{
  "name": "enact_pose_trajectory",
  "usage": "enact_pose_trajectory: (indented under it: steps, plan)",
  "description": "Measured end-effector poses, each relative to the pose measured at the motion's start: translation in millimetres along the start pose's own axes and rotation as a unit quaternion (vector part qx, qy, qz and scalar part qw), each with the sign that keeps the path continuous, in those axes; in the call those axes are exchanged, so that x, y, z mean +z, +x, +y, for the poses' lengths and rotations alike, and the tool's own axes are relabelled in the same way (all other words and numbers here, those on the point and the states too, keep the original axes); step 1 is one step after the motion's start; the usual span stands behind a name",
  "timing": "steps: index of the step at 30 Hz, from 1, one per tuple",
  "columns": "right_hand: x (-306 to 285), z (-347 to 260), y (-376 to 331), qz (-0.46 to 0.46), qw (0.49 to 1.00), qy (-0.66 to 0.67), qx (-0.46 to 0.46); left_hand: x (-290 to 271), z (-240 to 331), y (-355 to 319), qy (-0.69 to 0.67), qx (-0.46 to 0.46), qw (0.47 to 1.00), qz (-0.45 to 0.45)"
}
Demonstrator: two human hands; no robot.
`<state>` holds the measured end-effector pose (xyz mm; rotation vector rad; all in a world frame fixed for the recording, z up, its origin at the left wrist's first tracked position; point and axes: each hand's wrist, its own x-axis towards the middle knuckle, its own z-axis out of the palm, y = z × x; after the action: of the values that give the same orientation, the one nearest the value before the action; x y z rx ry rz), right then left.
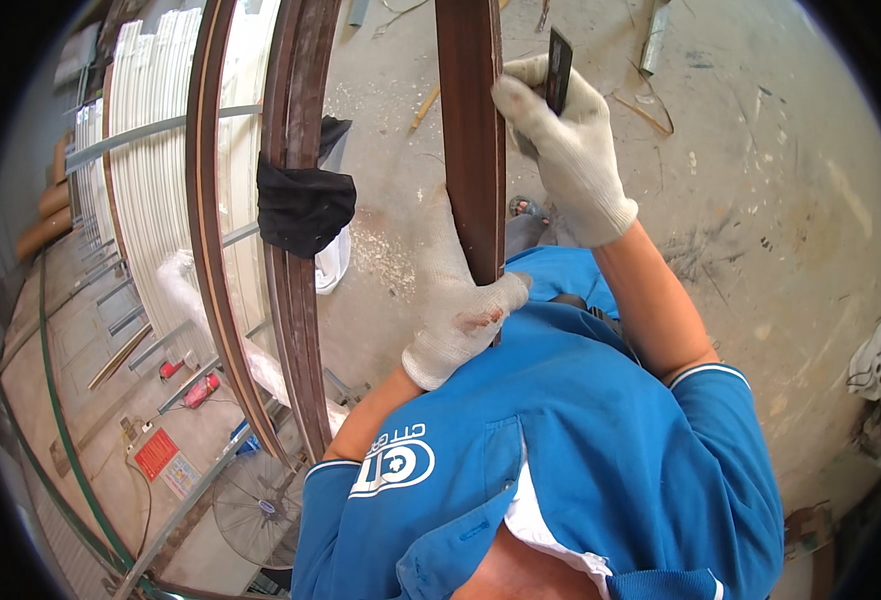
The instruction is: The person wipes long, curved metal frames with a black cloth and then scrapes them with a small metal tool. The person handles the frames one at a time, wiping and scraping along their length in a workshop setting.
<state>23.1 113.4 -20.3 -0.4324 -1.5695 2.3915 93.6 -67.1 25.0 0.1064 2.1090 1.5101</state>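
A long dark brown strip [473, 130], like a wood or frame profile, runs upright in front of my body. Wrapped round its lower end is my left hand [453, 310], in a whitish knitted glove with a reddish-brown stain. My right hand [579, 150], gloved the same way, is closed at the strip's right edge. From its fingers sticks a flat black tool [559, 70], like a scraper or knife handle; the grip hides much of it, so its exact kind is unclear.
Left of me stand more brown strips [296, 330], with a black cloth [306, 208] draped over one. Behind them are stacked white panels [156, 170] on a metal rack. A fan [261, 508] stands at lower left. Scraps and pale crumbs lie on the concrete floor [741, 180].
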Motion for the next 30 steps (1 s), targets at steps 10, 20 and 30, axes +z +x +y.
enact_pose_trajectory:
  steps: [10,20,30]
  plan:
    - [-0.1,-0.7,13.6,0.001,0.999,0.037,0.004,3.0,18.0,10.1,0.061,-0.007,0.998,0.021]
    - [11.5,-2.1,31.5,0.066,0.997,0.040,0.010,4.5,18.1,14.6,0.063,-0.003,0.998,0.015]
    - [3.0,5.1,13.3,0.002,0.998,0.061,0.006,5.5,18.6,13.9,0.077,0.005,0.996,0.037]
